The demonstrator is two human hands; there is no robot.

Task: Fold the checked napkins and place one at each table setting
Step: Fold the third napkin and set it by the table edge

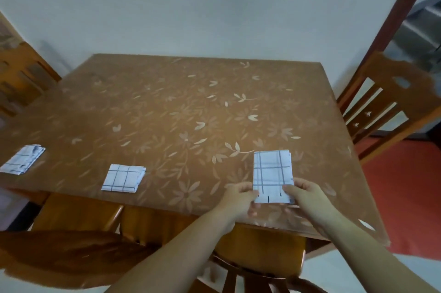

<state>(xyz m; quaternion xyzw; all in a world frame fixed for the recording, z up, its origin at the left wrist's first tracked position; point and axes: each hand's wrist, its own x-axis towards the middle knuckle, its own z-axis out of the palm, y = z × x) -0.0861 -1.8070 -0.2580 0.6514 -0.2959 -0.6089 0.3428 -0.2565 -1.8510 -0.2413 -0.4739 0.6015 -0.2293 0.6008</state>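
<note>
A folded white napkin with blue checks (272, 173) lies near the table's front right edge. My left hand (238, 198) pinches its near left corner and my right hand (304, 194) pinches its near right corner. A second folded checked napkin (124, 178) lies flat at the front, left of centre. A third folded checked napkin (22, 159) sits at the far left edge of the table. Neither hand touches those two.
The table (181, 111) carries a brown cloth with a pale flower print under a clear cover. Wooden chairs stand at the right (386, 106), at the left (21, 77) and tucked in along the near edge (257, 259). A white wall is behind.
</note>
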